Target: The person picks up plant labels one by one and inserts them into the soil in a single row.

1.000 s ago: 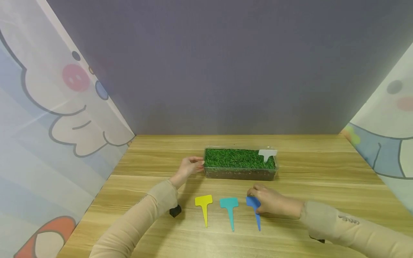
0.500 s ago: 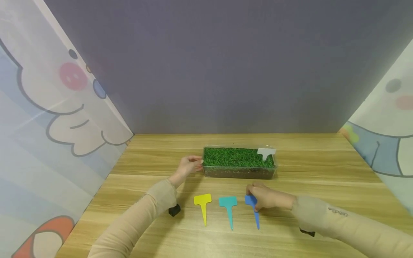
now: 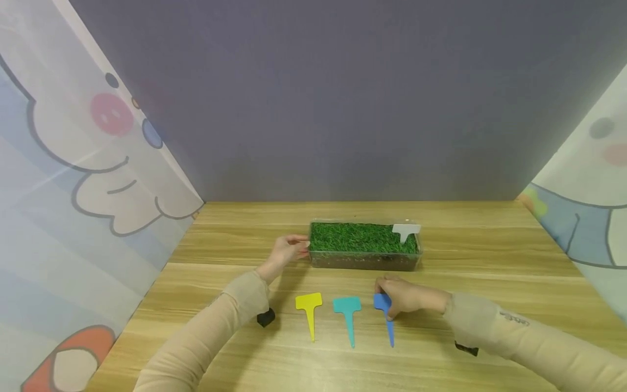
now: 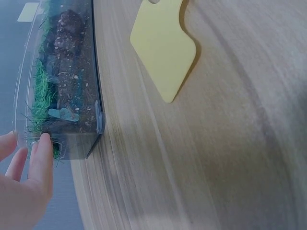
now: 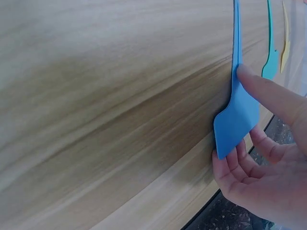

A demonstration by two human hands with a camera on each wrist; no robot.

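Blue tag (image 5: 242, 115) is pinched in the right hand (image 3: 405, 296); straight lift advised, left hand (image 3: 284, 253), fingers extended, touching planter (image 3: 362, 261).

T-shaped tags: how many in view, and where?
4: white tag standing at the grass box's right end; nearer the viewer, left to right: yellow tag, teal tag, blue tag held by right hand.

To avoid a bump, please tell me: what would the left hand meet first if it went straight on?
The left hand would first meet the left end wall of the clear grass planter; the fingertips seem right at it, though contact is hard to judge.
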